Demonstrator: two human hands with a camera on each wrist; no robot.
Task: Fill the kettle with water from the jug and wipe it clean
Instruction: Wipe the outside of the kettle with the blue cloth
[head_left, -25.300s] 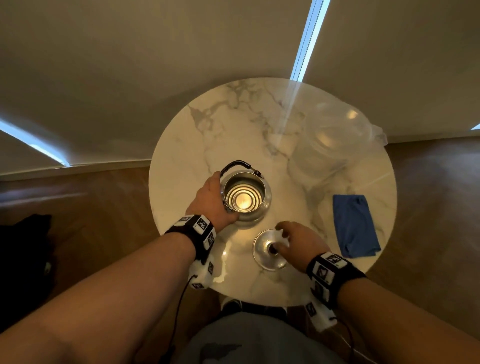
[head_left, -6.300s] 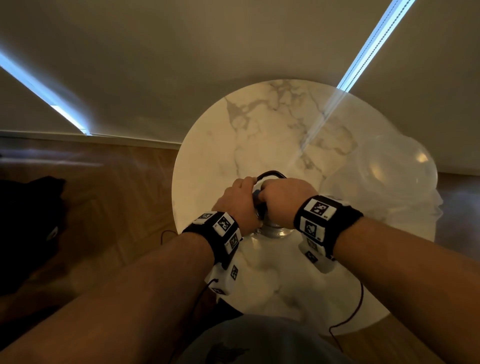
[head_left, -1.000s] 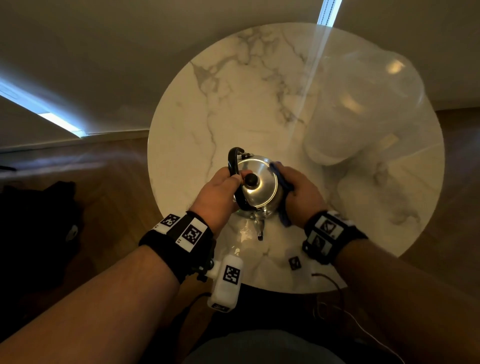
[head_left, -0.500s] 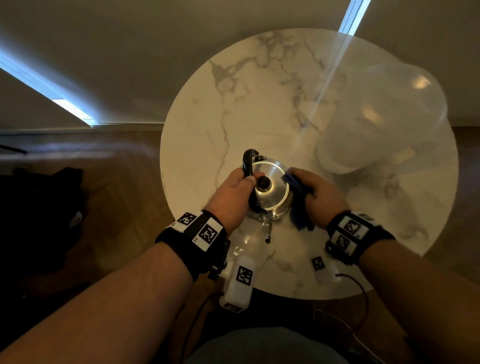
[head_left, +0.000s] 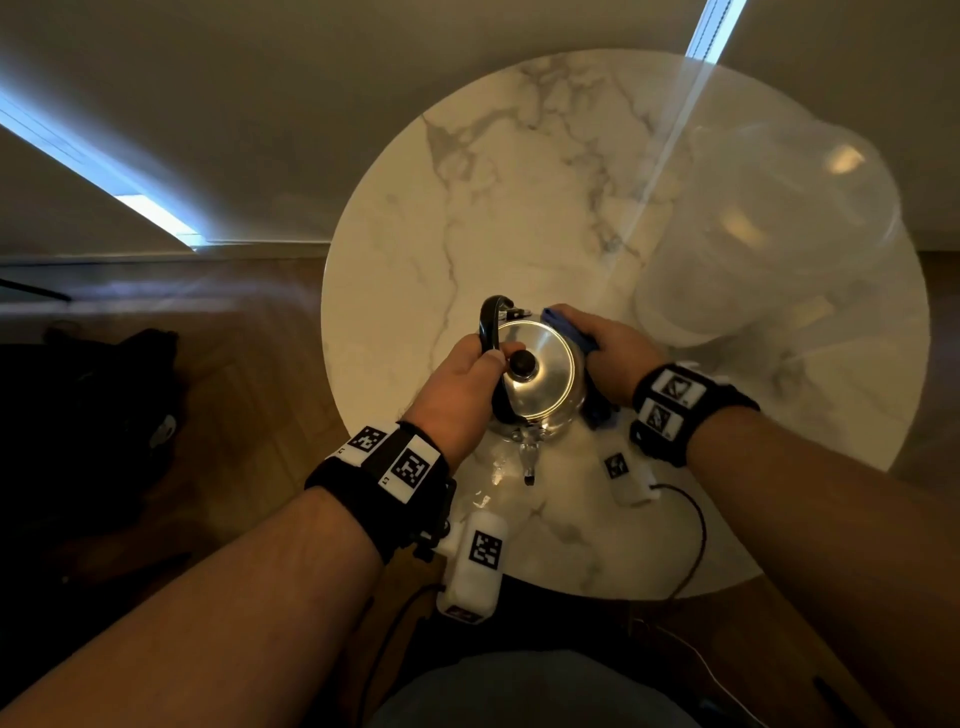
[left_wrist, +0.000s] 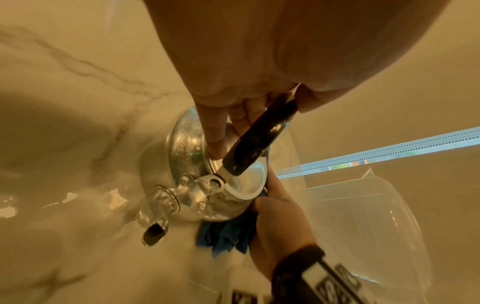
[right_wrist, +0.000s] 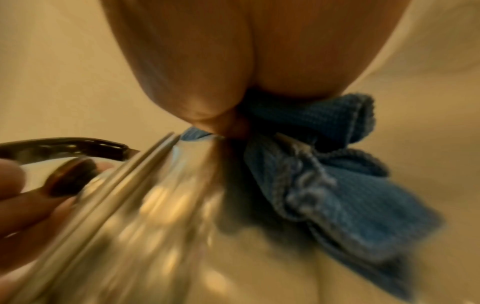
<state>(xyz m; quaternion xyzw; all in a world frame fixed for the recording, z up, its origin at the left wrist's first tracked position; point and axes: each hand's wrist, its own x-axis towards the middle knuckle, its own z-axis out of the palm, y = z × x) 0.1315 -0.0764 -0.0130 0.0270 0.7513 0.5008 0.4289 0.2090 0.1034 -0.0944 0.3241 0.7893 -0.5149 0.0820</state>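
Kettle (head_left: 540, 379) shiny steel, lidded (black knob), droplets on side.

The right wrist view is smeared: the kettle (right_wrist: 135, 222) body shows only as streaked highlights. The right hand (head_left: 613, 358) covers most of the blue cloth (head_left: 563, 325) in the head view; whether its fingers curl round the cloth cannot be told. The left hand (head_left: 457, 395) hides the mid part of the black handle (head_left: 491, 322). The clear jug (head_left: 769, 244) is hazy, and its water level cannot be read. The table (head_left: 467, 208) edge is cut off behind the right forearm.
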